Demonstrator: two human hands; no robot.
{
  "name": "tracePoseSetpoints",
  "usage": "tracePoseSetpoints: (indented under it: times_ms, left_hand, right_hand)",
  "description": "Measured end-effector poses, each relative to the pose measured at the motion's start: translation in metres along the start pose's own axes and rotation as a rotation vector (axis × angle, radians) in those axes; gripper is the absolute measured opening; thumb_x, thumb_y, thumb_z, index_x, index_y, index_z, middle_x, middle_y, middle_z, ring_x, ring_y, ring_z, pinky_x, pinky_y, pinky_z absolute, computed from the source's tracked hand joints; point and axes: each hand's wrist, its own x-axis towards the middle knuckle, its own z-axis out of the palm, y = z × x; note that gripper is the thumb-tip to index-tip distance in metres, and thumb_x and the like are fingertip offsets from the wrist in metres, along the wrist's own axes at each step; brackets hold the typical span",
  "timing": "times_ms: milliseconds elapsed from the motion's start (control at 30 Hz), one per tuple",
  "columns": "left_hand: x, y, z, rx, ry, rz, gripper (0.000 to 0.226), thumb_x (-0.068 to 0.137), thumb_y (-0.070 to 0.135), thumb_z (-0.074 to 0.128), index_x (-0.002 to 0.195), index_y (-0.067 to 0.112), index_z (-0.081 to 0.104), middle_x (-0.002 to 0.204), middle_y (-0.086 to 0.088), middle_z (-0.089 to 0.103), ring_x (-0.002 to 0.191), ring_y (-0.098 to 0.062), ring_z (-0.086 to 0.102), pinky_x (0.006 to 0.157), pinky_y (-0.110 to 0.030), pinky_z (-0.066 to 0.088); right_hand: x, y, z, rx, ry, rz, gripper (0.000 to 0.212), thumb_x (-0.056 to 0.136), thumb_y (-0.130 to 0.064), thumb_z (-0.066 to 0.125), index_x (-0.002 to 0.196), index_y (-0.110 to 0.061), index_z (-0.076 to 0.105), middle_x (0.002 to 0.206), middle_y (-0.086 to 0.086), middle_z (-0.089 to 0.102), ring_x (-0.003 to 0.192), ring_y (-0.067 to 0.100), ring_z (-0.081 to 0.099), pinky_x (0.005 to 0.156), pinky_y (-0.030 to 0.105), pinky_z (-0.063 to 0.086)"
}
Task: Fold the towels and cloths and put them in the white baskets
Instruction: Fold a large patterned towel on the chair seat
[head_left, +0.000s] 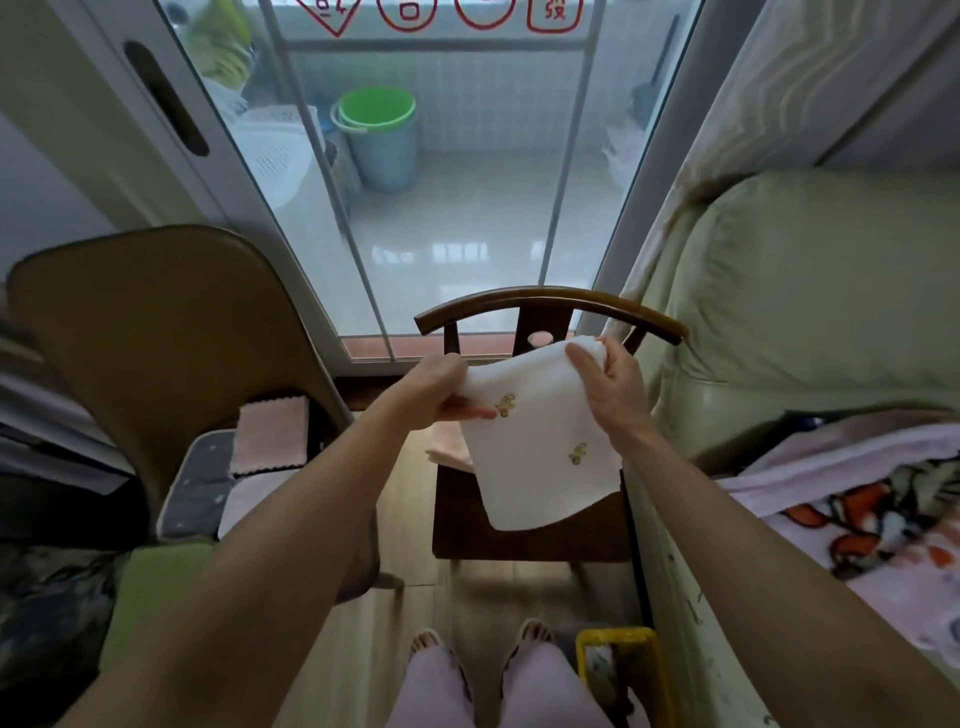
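I judge folding barely begun: my left hand (441, 389) and right hand (608, 384) pinch the white towel (540, 457) unfolded above the chair (524, 535), pink cloths (270, 436) waiting, no basket visible.

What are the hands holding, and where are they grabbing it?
Both hands hold a white towel with small yellow pictures. The left hand pinches its upper left edge, the right hand grips its top right corner. The rest hangs down.

A white towel (540, 457) with small yellow motifs hangs unfolded above the chair seat.
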Motion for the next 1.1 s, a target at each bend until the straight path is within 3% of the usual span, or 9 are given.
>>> tracePoseSetpoints:
  times_ms: [67, 167, 300, 400, 533, 633, 800, 933, 1100]
  left_hand:
    - [-0.005, 0.001, -0.007, 0.16, -0.06, 0.031, 0.019, 0.097, 0.008, 0.031, 0.103, 0.0, 0.047, 0.084, -0.013, 0.052, 0.054, -0.015, 0.057, 0.045, -0.019, 0.047]
    - [-0.005, -0.006, -0.014, 0.353, -0.122, 0.136, 0.018, 0.095, 0.016, 0.035, 0.093, 0.008, 0.051, 0.077, -0.008, 0.043, 0.056, -0.011, 0.038, 0.053, -0.019, 0.033]
    - [-0.006, -0.024, -0.008, 0.258, -0.285, 0.193, 0.028, 0.091, 0.029, 0.046, 0.112, 0.012, 0.055, 0.107, -0.008, 0.053, 0.1, -0.02, 0.055, 0.097, -0.038, 0.046]
    - [-0.007, -0.036, 0.01, 0.263, -0.283, 0.302, 0.032, 0.091, 0.005, 0.051, 0.121, 0.015, 0.047, 0.112, -0.007, 0.055, 0.104, -0.028, 0.059, 0.09, -0.045, 0.055]
    - [-0.008, -0.053, 0.017, 0.45, -0.153, 0.57, 0.014, 0.097, 0.014, 0.047, 0.091, 0.021, 0.058, 0.096, -0.004, 0.06, 0.097, -0.029, 0.062, 0.088, -0.05, 0.055]
    - [-0.006, -0.061, 0.017, 0.494, -0.211, 0.585, 0.027, 0.097, 0.039, 0.049, 0.084, 0.024, 0.067, 0.09, -0.001, 0.062, 0.091, -0.02, 0.063, 0.087, -0.046, 0.053]
    - [0.013, -0.075, 0.021, 0.978, -0.159, 0.726, 0.08, 0.064, 0.093, 0.044, 0.084, 0.02, 0.072, 0.097, 0.005, 0.067, 0.075, -0.012, 0.066, 0.067, -0.044, 0.056]
    - [0.006, -0.058, 0.017, 1.332, -0.085, 0.767, 0.061, 0.081, 0.069, 0.053, 0.098, 0.014, 0.07, 0.103, 0.003, 0.063, 0.081, -0.013, 0.062, 0.069, -0.034, 0.056]
    - [0.012, -0.065, 0.02, 1.243, -0.263, 0.496, 0.052, 0.089, 0.055, 0.055, 0.1, 0.006, 0.07, 0.099, -0.013, 0.067, 0.091, -0.024, 0.062, 0.085, -0.037, 0.049]
  right_hand:
    - [0.0, -0.001, 0.0, -0.038, -0.013, -0.01, 0.016, 0.097, -0.035, 0.055, 0.088, -0.022, 0.05, 0.08, -0.001, 0.052, 0.068, 0.009, 0.053, 0.056, 0.02, 0.045]
    - [-0.003, 0.001, -0.001, -0.111, -0.028, -0.008, 0.017, 0.099, -0.036, 0.05, 0.088, -0.024, 0.046, 0.079, -0.003, 0.049, 0.066, 0.007, 0.051, 0.056, 0.018, 0.042]
    - [-0.01, 0.011, -0.004, -0.173, -0.056, 0.01, 0.022, 0.1, -0.038, 0.047, 0.101, -0.016, 0.046, 0.084, -0.004, 0.049, 0.074, 0.011, 0.052, 0.061, 0.022, 0.042]
    - [-0.018, 0.02, -0.01, -0.246, -0.081, 0.014, 0.021, 0.1, -0.036, 0.047, 0.098, -0.014, 0.045, 0.083, -0.004, 0.047, 0.073, 0.011, 0.05, 0.062, 0.022, 0.039]
    - [-0.025, 0.025, -0.019, -0.249, -0.058, 0.047, 0.024, 0.1, -0.034, 0.047, 0.097, -0.011, 0.047, 0.08, -0.003, 0.046, 0.069, 0.009, 0.047, 0.059, 0.021, 0.035]
    - [-0.026, 0.022, -0.02, -0.251, -0.064, 0.059, 0.024, 0.1, -0.035, 0.047, 0.097, -0.011, 0.046, 0.082, 0.0, 0.048, 0.072, 0.01, 0.047, 0.06, 0.022, 0.036]
    - [-0.034, 0.027, -0.025, -0.274, -0.077, 0.052, 0.024, 0.1, -0.031, 0.048, 0.096, -0.008, 0.047, 0.081, 0.004, 0.05, 0.071, 0.013, 0.048, 0.06, 0.025, 0.038]
    - [-0.044, 0.041, -0.021, -0.237, -0.037, 0.077, 0.022, 0.099, -0.03, 0.05, 0.087, -0.014, 0.044, 0.076, 0.0, 0.046, 0.067, 0.012, 0.045, 0.059, 0.024, 0.036]
    - [-0.041, 0.051, -0.029, -0.287, -0.063, 0.059, 0.024, 0.099, -0.031, 0.051, 0.093, -0.008, 0.046, 0.08, 0.003, 0.048, 0.07, 0.014, 0.048, 0.063, 0.027, 0.04]
